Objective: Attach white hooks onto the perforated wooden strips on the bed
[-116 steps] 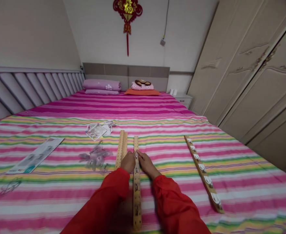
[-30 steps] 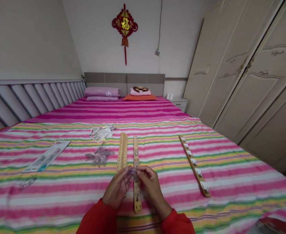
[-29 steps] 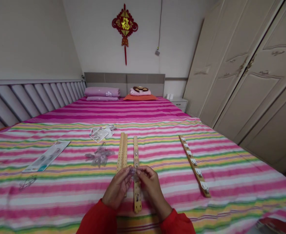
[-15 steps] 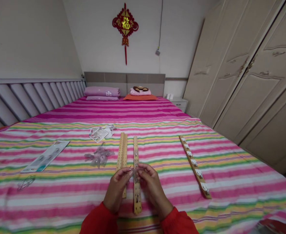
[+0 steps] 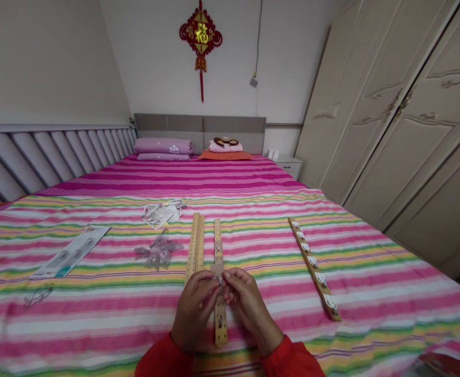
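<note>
My left hand (image 5: 195, 309) and my right hand (image 5: 246, 303) meet fingertip to fingertip over a long perforated wooden strip (image 5: 217, 246) lying on the striped bedspread (image 5: 96, 324). Together they pinch a small clear hook (image 5: 218, 274) with a metal prong just above that strip. Both hands are closed on it. A second, doubled wooden strip (image 5: 196, 238) lies right beside it on the left. Red sleeves cover my wrists.
A loose pile of clear hooks (image 5: 158, 250) lies left of the strips, with torn clear packaging (image 5: 161, 212) behind it. A flat printed card (image 5: 69, 251) rests far left. A wooden strip fitted with several white hooks (image 5: 314, 264) lies to the right. Wardrobe doors (image 5: 402, 115) stand along the right.
Since the oldest frame my hands drew back toward me, lifting off the strip with a small hook between them. In the last second they shifted only slightly, fingers closing tighter.
</note>
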{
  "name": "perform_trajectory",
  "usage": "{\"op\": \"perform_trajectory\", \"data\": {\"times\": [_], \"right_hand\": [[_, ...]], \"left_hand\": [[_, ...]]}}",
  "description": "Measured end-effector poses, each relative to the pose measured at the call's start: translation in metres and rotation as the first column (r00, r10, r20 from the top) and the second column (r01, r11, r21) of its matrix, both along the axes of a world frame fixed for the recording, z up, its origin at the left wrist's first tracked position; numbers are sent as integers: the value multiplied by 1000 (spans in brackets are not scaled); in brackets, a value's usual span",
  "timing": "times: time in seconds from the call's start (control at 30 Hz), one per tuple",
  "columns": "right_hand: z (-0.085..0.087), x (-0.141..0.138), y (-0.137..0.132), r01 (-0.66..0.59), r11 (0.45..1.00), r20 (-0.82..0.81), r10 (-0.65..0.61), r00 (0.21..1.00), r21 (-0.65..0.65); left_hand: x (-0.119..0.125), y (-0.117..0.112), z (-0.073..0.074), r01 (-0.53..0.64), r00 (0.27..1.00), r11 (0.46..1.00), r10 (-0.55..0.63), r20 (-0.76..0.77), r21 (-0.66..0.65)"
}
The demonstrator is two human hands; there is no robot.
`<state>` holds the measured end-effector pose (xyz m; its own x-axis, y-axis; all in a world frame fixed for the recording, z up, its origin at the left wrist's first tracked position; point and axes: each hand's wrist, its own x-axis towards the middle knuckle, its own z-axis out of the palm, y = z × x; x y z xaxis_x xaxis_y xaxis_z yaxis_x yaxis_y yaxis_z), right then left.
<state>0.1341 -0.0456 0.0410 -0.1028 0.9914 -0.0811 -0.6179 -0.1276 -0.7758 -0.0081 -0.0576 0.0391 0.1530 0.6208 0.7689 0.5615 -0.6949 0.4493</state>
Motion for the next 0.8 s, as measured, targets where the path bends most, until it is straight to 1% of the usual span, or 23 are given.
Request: {"op": "perform_trajectory", "data": {"times": [0.1, 0.2, 0.3, 0.37, 0.4, 0.47, 0.53, 0.6, 0.67, 0.73, 0.8], "right_hand": [[0, 0, 1, -24, 999, 16, 24, 1000, -24], [0, 1, 4, -43, 998, 22, 44, 999, -41], [-1, 3, 12, -30, 999, 29, 31, 999, -30], [-2, 4, 19, -14, 1000, 52, 15, 999, -25], [-3, 5, 22, -4, 1000, 68, 5, 998, -21], [-5, 6, 28, 15, 1000, 100, -14, 995, -5], [-6, 8, 33, 25, 1000, 132, -27, 991, 14], [-7, 9, 37, 32, 999, 160, -36, 986, 25], [-8, 10, 40, 36, 999, 187, -42, 981, 35], [-10, 11, 43, 36, 998, 216, -47, 975, 53], [-13, 11, 48, 31, 997, 248, -48, 968, 70]], "left_hand": [[-2, 4, -8, -1, 1000, 1000, 2, -26, 19], [-2, 8, -10, 3, 1000, 1000, -3, -17, -21], [0, 12, -7, 10, 998, 991, -1, 65, -135], [2, 17, -6, 44, 977, 967, 11, 211, -252], [3, 19, -5, 85, 952, 944, 18, 305, -320], [5, 24, -4, 190, 878, 874, 52, 475, -447], [5, 29, -3, 280, 823, 789, 97, 560, -547], [5, 33, -1, 325, 804, 716, 135, 579, -618], [5, 36, 2, 352, 800, 664, 152, 581, -660], [6, 39, 5, 368, 799, 635, 158, 581, -679], [8, 43, 6, 371, 804, 628, 152, 575, -684]]}}
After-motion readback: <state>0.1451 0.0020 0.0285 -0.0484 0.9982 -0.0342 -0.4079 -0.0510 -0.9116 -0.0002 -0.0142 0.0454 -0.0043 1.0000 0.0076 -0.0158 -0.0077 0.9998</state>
